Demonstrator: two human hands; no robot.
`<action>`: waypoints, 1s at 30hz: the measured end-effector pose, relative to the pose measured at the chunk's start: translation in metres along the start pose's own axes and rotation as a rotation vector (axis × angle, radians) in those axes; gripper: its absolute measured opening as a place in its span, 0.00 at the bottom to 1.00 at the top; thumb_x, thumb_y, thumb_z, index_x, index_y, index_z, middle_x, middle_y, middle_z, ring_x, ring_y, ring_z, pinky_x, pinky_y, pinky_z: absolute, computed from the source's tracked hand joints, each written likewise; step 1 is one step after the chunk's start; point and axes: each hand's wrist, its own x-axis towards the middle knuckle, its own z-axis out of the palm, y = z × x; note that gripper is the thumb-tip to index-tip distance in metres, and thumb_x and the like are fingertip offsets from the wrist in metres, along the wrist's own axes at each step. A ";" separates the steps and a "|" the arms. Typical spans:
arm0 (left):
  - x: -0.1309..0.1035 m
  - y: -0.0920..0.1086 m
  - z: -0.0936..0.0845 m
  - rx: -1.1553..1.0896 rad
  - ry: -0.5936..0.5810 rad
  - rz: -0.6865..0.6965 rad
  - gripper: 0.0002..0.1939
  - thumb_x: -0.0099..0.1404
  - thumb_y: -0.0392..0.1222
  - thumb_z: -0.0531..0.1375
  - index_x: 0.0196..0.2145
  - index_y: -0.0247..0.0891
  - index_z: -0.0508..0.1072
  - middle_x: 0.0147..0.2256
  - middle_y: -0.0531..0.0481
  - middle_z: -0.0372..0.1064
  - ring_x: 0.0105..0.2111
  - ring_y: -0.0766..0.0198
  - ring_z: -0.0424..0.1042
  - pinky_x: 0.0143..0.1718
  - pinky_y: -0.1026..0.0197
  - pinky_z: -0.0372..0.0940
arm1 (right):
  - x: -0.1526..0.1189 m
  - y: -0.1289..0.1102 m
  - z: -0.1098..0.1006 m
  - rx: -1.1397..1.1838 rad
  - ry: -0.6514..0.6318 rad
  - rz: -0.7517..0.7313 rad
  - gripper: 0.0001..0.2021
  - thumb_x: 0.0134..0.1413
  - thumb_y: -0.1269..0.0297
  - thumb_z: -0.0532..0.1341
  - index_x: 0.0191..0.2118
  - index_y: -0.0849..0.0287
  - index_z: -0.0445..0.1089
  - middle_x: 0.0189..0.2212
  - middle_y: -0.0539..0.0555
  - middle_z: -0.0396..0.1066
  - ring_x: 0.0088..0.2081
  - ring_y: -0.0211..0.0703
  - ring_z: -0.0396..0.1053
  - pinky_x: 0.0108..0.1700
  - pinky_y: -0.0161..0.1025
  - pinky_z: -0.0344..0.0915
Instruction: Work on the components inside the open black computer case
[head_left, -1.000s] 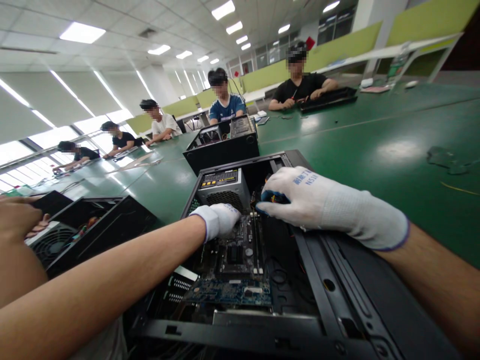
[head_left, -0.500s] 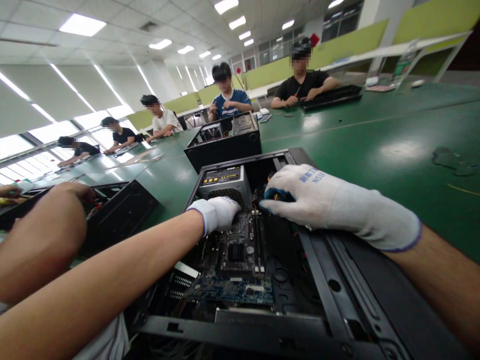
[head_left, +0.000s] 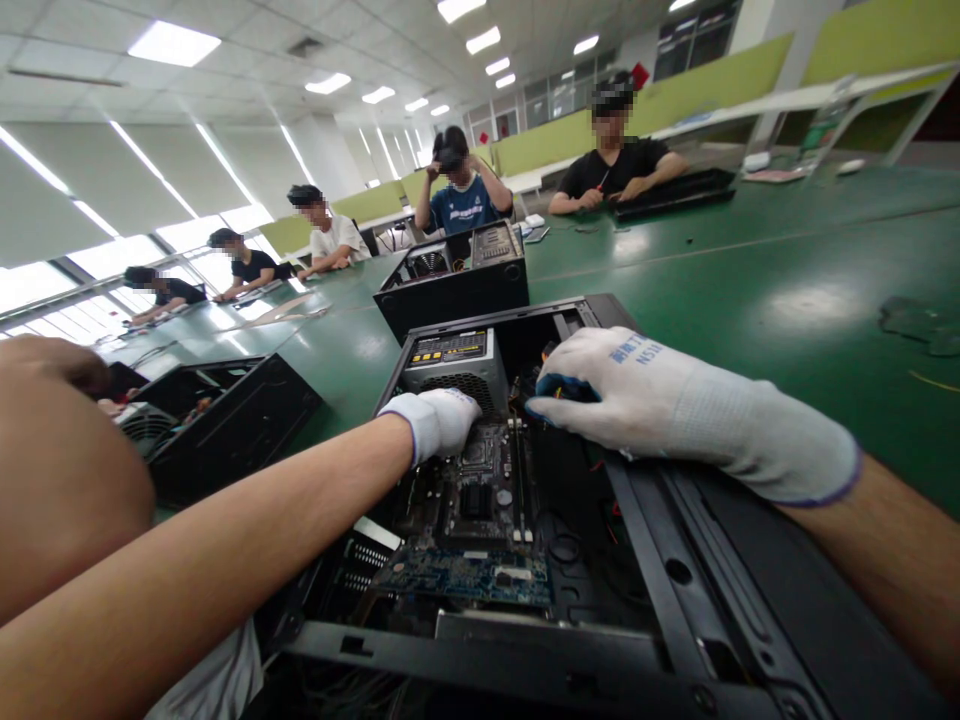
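An open black computer case (head_left: 675,560) lies in front of me, its inside facing up. Within it are a motherboard (head_left: 491,470), a blue circuit card (head_left: 465,577) nearer to me, and a grey power supply (head_left: 457,365) at the far end. My left hand (head_left: 444,422), in a white glove, is closed at the motherboard's far edge, just below the power supply's vented face; its fingertips are hidden. My right hand (head_left: 619,390), gloved in white with blue finger pads, curls round dark cables (head_left: 574,393) with a yellow wire showing, right of the power supply.
A second open case (head_left: 457,285) stands just beyond mine on the green table (head_left: 795,250). To the left, a neighbour's bare arm (head_left: 67,470) reaches towards another open case (head_left: 240,430). Several people sit along the far side. A thin yellow wire (head_left: 934,380) lies at right.
Both my hands stay almost where they were. The neighbour's arm at left has shifted and lifted. The person in blue opposite has raised both hands to the head. The view has turned slightly.
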 end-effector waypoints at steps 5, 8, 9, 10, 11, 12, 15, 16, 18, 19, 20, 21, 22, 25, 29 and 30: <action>0.000 0.002 -0.003 0.028 -0.061 -0.021 0.27 0.54 0.36 0.66 0.53 0.37 0.75 0.53 0.40 0.74 0.52 0.49 0.74 0.55 0.54 0.68 | -0.001 0.000 -0.001 0.012 0.005 0.009 0.21 0.63 0.45 0.56 0.40 0.57 0.77 0.39 0.57 0.76 0.41 0.48 0.72 0.47 0.43 0.63; -0.001 0.003 -0.004 0.031 -0.068 -0.027 0.27 0.54 0.35 0.66 0.53 0.36 0.75 0.53 0.39 0.74 0.52 0.48 0.74 0.54 0.54 0.69 | -0.001 -0.001 -0.002 0.013 0.006 -0.001 0.20 0.63 0.46 0.56 0.40 0.57 0.77 0.38 0.57 0.76 0.41 0.48 0.72 0.46 0.42 0.63; -0.001 0.003 -0.004 0.031 -0.072 -0.028 0.27 0.53 0.35 0.66 0.52 0.36 0.75 0.53 0.39 0.74 0.52 0.48 0.75 0.54 0.53 0.70 | -0.001 -0.001 -0.002 0.013 0.007 -0.002 0.20 0.63 0.46 0.56 0.40 0.58 0.77 0.38 0.57 0.76 0.41 0.48 0.72 0.46 0.42 0.63; -0.001 0.003 -0.003 0.031 -0.075 -0.030 0.27 0.53 0.35 0.66 0.52 0.36 0.75 0.52 0.39 0.75 0.51 0.48 0.75 0.53 0.54 0.70 | 0.000 -0.001 -0.002 0.014 0.004 -0.001 0.21 0.63 0.46 0.56 0.40 0.58 0.77 0.38 0.57 0.76 0.41 0.48 0.72 0.46 0.42 0.63; 0.000 0.002 -0.003 0.029 -0.079 -0.031 0.27 0.53 0.35 0.66 0.52 0.37 0.75 0.51 0.39 0.75 0.51 0.48 0.75 0.52 0.54 0.70 | 0.000 -0.002 -0.002 0.015 0.001 0.002 0.21 0.63 0.46 0.56 0.40 0.58 0.77 0.38 0.57 0.76 0.41 0.48 0.72 0.46 0.42 0.63; 0.000 0.002 -0.002 0.027 -0.081 -0.030 0.27 0.53 0.35 0.66 0.52 0.37 0.75 0.51 0.40 0.75 0.50 0.48 0.76 0.52 0.54 0.71 | 0.000 -0.002 -0.003 0.015 -0.002 0.003 0.21 0.64 0.45 0.56 0.40 0.58 0.77 0.38 0.57 0.76 0.41 0.48 0.71 0.46 0.43 0.63; 0.000 0.000 -0.001 0.018 -0.077 -0.019 0.28 0.53 0.36 0.66 0.53 0.39 0.74 0.52 0.42 0.75 0.51 0.50 0.75 0.53 0.55 0.70 | 0.000 -0.002 -0.003 0.010 -0.004 0.000 0.22 0.64 0.45 0.55 0.40 0.58 0.76 0.39 0.57 0.76 0.41 0.48 0.71 0.47 0.43 0.63; 0.000 0.000 0.000 0.016 -0.074 -0.015 0.28 0.53 0.37 0.67 0.54 0.40 0.74 0.52 0.43 0.75 0.52 0.50 0.75 0.54 0.56 0.69 | 0.000 -0.002 -0.003 0.008 -0.004 -0.002 0.22 0.64 0.45 0.55 0.40 0.58 0.76 0.38 0.57 0.76 0.41 0.48 0.71 0.47 0.43 0.63; 0.000 0.000 0.000 0.014 -0.067 -0.010 0.29 0.53 0.37 0.67 0.54 0.41 0.74 0.53 0.44 0.75 0.52 0.51 0.75 0.54 0.56 0.69 | 0.000 -0.001 -0.002 0.001 -0.005 -0.006 0.22 0.64 0.45 0.55 0.39 0.58 0.76 0.38 0.57 0.75 0.41 0.48 0.71 0.47 0.43 0.63; 0.000 0.000 0.000 0.013 -0.065 -0.009 0.28 0.53 0.38 0.67 0.53 0.41 0.74 0.52 0.44 0.75 0.51 0.51 0.75 0.53 0.56 0.69 | 0.000 -0.001 -0.002 -0.003 -0.006 -0.009 0.22 0.64 0.45 0.55 0.40 0.58 0.76 0.38 0.57 0.75 0.41 0.48 0.71 0.47 0.43 0.63; 0.000 0.000 0.000 0.012 -0.062 -0.006 0.27 0.53 0.39 0.67 0.53 0.41 0.74 0.52 0.44 0.75 0.51 0.51 0.75 0.53 0.56 0.69 | 0.000 -0.001 -0.002 -0.007 -0.004 -0.011 0.21 0.64 0.45 0.55 0.40 0.58 0.76 0.39 0.57 0.75 0.41 0.49 0.71 0.47 0.43 0.63; 0.000 0.001 0.000 0.012 -0.058 0.000 0.26 0.54 0.40 0.66 0.52 0.41 0.75 0.51 0.43 0.76 0.50 0.51 0.75 0.52 0.56 0.70 | 0.000 0.000 -0.002 -0.009 -0.001 -0.015 0.21 0.64 0.46 0.55 0.40 0.58 0.76 0.39 0.57 0.75 0.42 0.49 0.71 0.47 0.43 0.63; 0.000 0.001 0.000 0.012 -0.053 0.008 0.25 0.55 0.42 0.66 0.52 0.40 0.75 0.50 0.43 0.76 0.50 0.51 0.76 0.51 0.56 0.70 | 0.000 0.000 -0.002 -0.010 0.000 -0.018 0.21 0.64 0.46 0.55 0.40 0.58 0.76 0.39 0.57 0.76 0.42 0.49 0.71 0.47 0.43 0.63; 0.001 0.003 0.002 0.014 -0.043 0.042 0.22 0.57 0.47 0.65 0.49 0.39 0.76 0.47 0.42 0.77 0.47 0.51 0.77 0.49 0.56 0.71 | -0.001 0.001 -0.001 -0.002 -0.002 -0.015 0.20 0.64 0.46 0.56 0.39 0.58 0.76 0.38 0.57 0.76 0.41 0.48 0.72 0.47 0.43 0.63; 0.004 0.005 0.007 0.020 -0.046 0.077 0.21 0.56 0.47 0.66 0.47 0.40 0.77 0.45 0.42 0.78 0.45 0.50 0.78 0.47 0.56 0.71 | -0.001 0.001 -0.001 0.002 0.008 -0.007 0.20 0.63 0.46 0.56 0.40 0.57 0.76 0.39 0.58 0.76 0.42 0.49 0.71 0.48 0.43 0.63; 0.006 0.005 0.008 0.021 -0.046 0.082 0.21 0.56 0.46 0.66 0.47 0.40 0.77 0.46 0.42 0.78 0.45 0.50 0.78 0.47 0.55 0.71 | -0.001 0.000 -0.002 0.003 0.007 -0.003 0.20 0.63 0.46 0.56 0.40 0.57 0.76 0.39 0.58 0.76 0.42 0.49 0.71 0.48 0.43 0.63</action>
